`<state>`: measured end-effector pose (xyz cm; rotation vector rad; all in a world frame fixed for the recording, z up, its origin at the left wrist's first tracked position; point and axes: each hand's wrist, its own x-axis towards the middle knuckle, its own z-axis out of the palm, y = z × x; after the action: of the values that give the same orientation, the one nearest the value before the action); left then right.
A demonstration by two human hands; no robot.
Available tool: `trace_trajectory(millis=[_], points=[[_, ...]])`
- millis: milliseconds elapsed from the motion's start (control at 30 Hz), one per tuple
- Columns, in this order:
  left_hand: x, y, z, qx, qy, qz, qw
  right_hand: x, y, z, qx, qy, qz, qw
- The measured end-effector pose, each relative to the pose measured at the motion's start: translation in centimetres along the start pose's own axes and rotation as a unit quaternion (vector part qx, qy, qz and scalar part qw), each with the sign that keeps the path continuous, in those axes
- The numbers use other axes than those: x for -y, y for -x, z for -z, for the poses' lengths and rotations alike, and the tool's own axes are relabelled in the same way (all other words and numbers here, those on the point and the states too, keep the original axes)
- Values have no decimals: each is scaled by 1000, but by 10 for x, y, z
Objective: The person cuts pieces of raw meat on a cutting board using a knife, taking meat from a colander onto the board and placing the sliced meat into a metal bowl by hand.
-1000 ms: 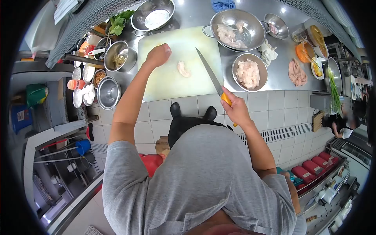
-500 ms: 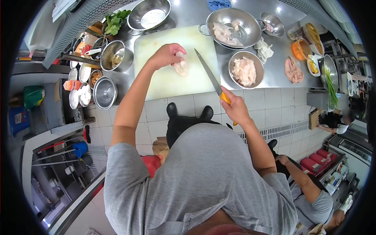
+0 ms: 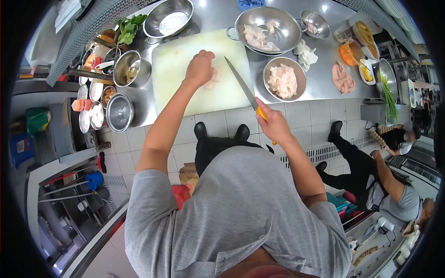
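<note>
On a pale cutting board (image 3: 176, 58) lies a small piece of raw meat (image 3: 213, 79), partly covered by my left hand (image 3: 200, 68). The fingers of that hand are curled together over the meat, their tips largely hidden. My right hand (image 3: 274, 124) is wrapped round the yellow handle of a knife (image 3: 240, 82), whose blade points up and left across the board's right part. Right of the board, a steel bowl (image 3: 302, 85) holds pale meat pieces. Behind it, a colander (image 3: 243, 21) contains more pale pieces.
A white cloth (image 3: 306, 55) and a flat pink piece of meat (image 3: 342, 78) lie to the right. Metal bowls (image 3: 120, 112), a pot (image 3: 143, 69) and green leaves (image 3: 130, 28) are at the left. Another person (image 3: 401, 199) walks at the lower right.
My left hand has come over the meat piece and its fingers have closed there. The knife stays in my right hand. A co-worker has come into view at the lower right and moved nearer the counter.
</note>
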<state>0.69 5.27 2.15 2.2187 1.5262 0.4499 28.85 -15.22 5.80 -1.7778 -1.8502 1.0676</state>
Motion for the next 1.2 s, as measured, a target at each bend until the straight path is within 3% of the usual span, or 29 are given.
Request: trace_trajectory(millis=[33,133,233,433,533,633,733,933,1200], points=[[-5,2,7,-26,-1,9,1000,-4,-1,-2,-14,3,16,1000],[-9,13,17,36,33,43,998,-9,3,-8,-34,2,42,999],[8,21,-10,-32,20,-41,998,2,3,-3,-34,-13,45,998],[-21,27,-2,61,-68,1,996,11,-4,-5,-13,2,44,999],[-16,32,-4,-10,8,4,1000,9,-6,-7,-26,8,50,998],[-14,34,-20,-13,51,-9,999,12,-2,-5,-27,-7,60,998],[-17,34,-30,-5,21,-16,1000,11,-5,-3,-8,-1,62,998],[-22,39,-21,-33,87,18,996,11,-2,5,6,26,57,998],[-27,42,-36,-54,37,6,998,12,-1,14,15,63,107,992]])
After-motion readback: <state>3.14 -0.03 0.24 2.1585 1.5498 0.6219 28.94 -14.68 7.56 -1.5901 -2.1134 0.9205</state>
